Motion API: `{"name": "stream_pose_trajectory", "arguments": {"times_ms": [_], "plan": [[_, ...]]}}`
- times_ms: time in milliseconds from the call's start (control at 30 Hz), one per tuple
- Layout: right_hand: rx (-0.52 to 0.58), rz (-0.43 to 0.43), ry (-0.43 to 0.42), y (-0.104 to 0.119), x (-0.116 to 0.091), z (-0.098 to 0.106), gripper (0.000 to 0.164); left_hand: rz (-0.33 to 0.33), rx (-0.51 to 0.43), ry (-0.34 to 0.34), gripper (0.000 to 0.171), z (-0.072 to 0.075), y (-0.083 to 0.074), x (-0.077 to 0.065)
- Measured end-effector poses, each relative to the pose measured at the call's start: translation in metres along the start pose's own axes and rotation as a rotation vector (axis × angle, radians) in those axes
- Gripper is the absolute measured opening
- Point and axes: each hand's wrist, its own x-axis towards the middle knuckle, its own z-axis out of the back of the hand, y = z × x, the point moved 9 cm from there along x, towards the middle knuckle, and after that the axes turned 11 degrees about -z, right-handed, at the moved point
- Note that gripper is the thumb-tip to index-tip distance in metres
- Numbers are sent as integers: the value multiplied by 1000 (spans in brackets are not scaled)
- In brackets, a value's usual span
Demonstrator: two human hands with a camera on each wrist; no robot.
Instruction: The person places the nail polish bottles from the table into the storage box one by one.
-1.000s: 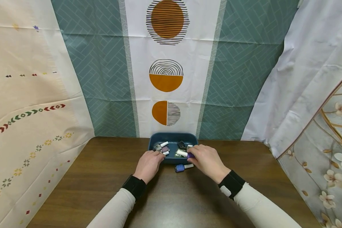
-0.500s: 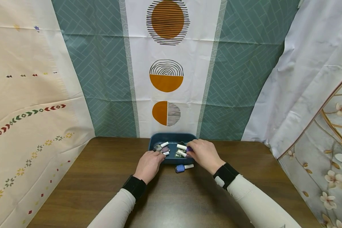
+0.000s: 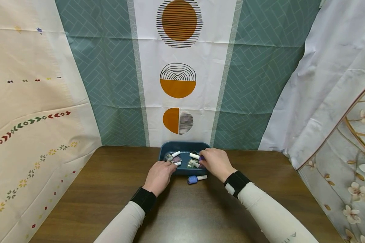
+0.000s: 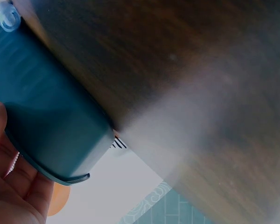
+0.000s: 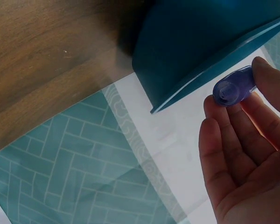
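My right hand (image 3: 218, 162) pinches a purple nail polish bottle (image 5: 233, 88) between thumb and fingers, its white cap pointing left over the bin. The dark blue bin (image 3: 185, 171) stands at the back of the table. Below the purple bottle lie clear and greenish nail polish bottles (image 3: 191, 164) inside the bin. My left hand (image 3: 159, 176) is at the bin's front left, fingers reaching over the rim; the bin wall hides their tips in the left wrist view, so I cannot tell whether they hold anything. Beside them lie a mauve bottle (image 3: 177, 159) and a grey glittery bottle (image 3: 168, 157).
A blue nail polish bottle (image 3: 192, 180) with a white cap lies on the brown wooden table (image 3: 182, 216), just in front of the bin. Patterned cloth (image 3: 109, 74) hangs close behind the bin and along both sides.
My right hand has moved slightly back and left with the purple bottle, its cap now higher over the bin. The left hand stays where it was.
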Motion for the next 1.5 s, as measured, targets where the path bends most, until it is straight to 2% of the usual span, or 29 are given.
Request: {"name": "stream_pose_trajectory", "arguments": {"times_ms": [500,967,1500], "plan": [[-67,-26,53,-2,6,-19,16,-12,4,-10,4,0,0,-1],[-102,-44,93,-5,9,-28,17,-9,5,-2,5,0,-1,0],[-100,-56,94,-6,11,-33,18,5,1,28,6,-5,3,1]]}}
